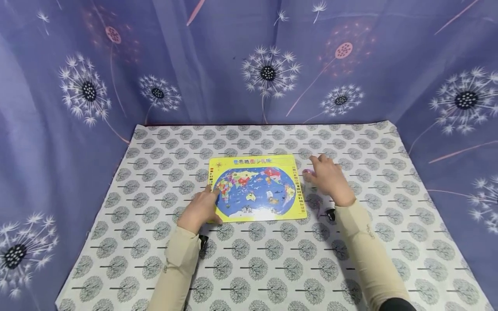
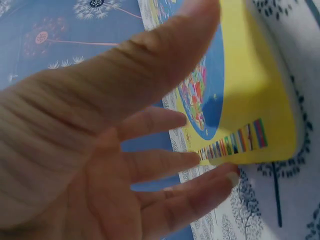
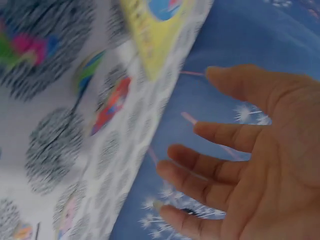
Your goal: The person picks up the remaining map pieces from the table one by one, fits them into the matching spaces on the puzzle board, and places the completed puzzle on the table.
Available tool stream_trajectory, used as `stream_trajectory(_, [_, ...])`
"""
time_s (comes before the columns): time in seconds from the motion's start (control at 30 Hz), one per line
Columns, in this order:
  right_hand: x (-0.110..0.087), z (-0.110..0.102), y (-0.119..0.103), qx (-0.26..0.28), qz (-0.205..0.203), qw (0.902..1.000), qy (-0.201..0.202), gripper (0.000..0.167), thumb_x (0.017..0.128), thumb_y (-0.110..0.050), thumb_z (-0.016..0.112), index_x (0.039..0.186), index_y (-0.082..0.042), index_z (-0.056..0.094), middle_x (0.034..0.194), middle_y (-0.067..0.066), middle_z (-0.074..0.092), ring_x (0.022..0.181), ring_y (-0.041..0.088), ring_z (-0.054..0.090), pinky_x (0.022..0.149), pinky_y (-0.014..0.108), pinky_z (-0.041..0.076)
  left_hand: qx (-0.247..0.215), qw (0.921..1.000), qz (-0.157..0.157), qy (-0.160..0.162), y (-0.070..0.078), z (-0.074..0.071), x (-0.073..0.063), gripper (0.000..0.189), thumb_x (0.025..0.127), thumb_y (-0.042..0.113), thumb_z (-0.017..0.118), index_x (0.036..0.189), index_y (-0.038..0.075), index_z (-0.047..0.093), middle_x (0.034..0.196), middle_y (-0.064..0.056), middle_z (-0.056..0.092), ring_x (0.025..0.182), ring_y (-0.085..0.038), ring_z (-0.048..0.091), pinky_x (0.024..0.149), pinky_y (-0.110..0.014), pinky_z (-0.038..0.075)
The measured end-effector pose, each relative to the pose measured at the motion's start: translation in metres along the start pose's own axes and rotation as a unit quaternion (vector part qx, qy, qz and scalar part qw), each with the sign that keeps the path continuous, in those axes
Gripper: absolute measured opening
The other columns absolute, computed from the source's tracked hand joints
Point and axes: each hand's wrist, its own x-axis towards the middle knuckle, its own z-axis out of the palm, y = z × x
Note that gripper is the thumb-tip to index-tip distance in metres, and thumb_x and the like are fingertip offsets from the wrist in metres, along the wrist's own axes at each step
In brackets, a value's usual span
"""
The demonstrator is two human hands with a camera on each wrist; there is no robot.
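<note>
A yellow-bordered world map board lies flat on the cloth, Chinese characters along its far edge. My left hand is at the board's left edge, fingers loosely extended. In the left wrist view, the fingertips of the left hand reach the board's corner, by a strip of small flags. My right hand is apart from the board, over the cloth to its right. The right wrist view shows the right hand with spread fingers and nothing held.
Small blurred colourful pieces lie on the cloth, among them a red one, a green-blue one and a pink-green one. A tree-patterned tablecloth covers the table. A purple dandelion-print curtain hangs behind and at both sides.
</note>
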Motion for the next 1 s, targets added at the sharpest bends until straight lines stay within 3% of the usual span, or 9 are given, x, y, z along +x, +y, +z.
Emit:
stream_trajectory(0.1, [0.005,0.003,0.009,-0.013,-0.004,0.9999,0.0,0.053,0.095,-0.025,0.07,0.133,0.009,0.052,0.117,0.033,0.059,0.108,0.049,0.058,0.092,0.066,0.045,0.01,0.9999,-0.003,0.009,0.0,0.002,0.0,0.092,0.057,0.02,0.1,0.134,-0.004,0.057,0.139,-0.031,0.049,0.108,-0.046,0.057,0.095,-0.056,0.05])
stream_trajectory(0.2, [0.009,0.009,0.018,-0.018,-0.003,0.9998,-0.007,0.044,0.091,-0.019,0.075,0.121,0.007,0.058,0.106,0.028,0.065,0.097,0.045,0.063,0.085,0.061,0.05,0.015,0.9998,-0.007,0.01,0.0,0.005,-0.001,0.09,0.056,0.021,0.1,0.131,-0.004,0.059,0.141,-0.032,0.047,0.109,-0.048,0.054,0.094,-0.058,0.05])
stream_trajectory(0.3, [0.013,0.016,0.026,-0.013,0.0,0.9998,-0.013,0.045,0.088,-0.016,0.078,0.122,0.007,0.059,0.107,0.026,0.067,0.098,0.044,0.064,0.087,0.059,0.051,0.018,0.9997,-0.007,0.014,0.001,0.007,0.0,0.088,0.056,0.021,0.1,0.13,-0.004,0.06,0.141,-0.035,0.046,0.108,-0.051,0.054,0.091,-0.06,0.051])
stream_trajectory(0.43, [0.018,0.021,0.032,-0.006,0.002,0.9999,-0.015,0.042,0.087,-0.021,0.079,0.116,0.005,0.063,0.098,0.02,0.068,0.09,0.038,0.065,0.082,0.055,0.053,0.028,0.9993,0.0,0.024,0.004,0.008,0.002,0.076,0.055,0.016,0.1,0.119,-0.004,0.065,0.124,-0.033,0.056,0.094,-0.046,0.057,0.082,-0.056,0.054])
stream_trajectory(0.53, [0.023,0.024,0.031,0.001,-0.003,0.9999,-0.015,0.03,0.087,-0.023,0.079,0.101,-0.001,0.065,0.088,0.011,0.065,0.077,0.029,0.061,0.073,0.048,0.053,0.037,0.9989,0.0,0.028,0.006,0.009,0.003,0.068,0.055,0.015,0.1,0.112,-0.004,0.067,0.114,-0.031,0.059,0.086,-0.043,0.058,0.078,-0.054,0.055])
stream_trajectory(0.7, [0.028,0.028,0.026,0.007,-0.002,0.9998,-0.019,0.021,0.085,-0.021,0.076,0.09,-0.004,0.064,0.087,0.01,0.064,0.072,0.026,0.057,0.068,0.045,0.051,0.034,0.9991,-0.013,0.021,0.007,0.008,0.002,0.065,0.056,0.013,0.099,0.111,-0.003,0.068,0.12,-0.033,0.059,0.089,-0.044,0.057,0.079,-0.055,0.054])
stream_trajectory(1.0, [0.033,0.028,0.027,0.01,0.018,0.9991,-0.038,0.023,0.088,-0.021,0.078,0.097,-0.003,0.066,0.093,0.012,0.068,0.076,0.026,0.062,0.073,0.045,0.054,0.026,0.9994,-0.008,0.019,0.009,0.008,0.004,0.057,0.058,0.012,0.099,0.104,-0.002,0.069,0.129,-0.038,0.055,0.088,-0.042,0.056,0.076,-0.054,0.055])
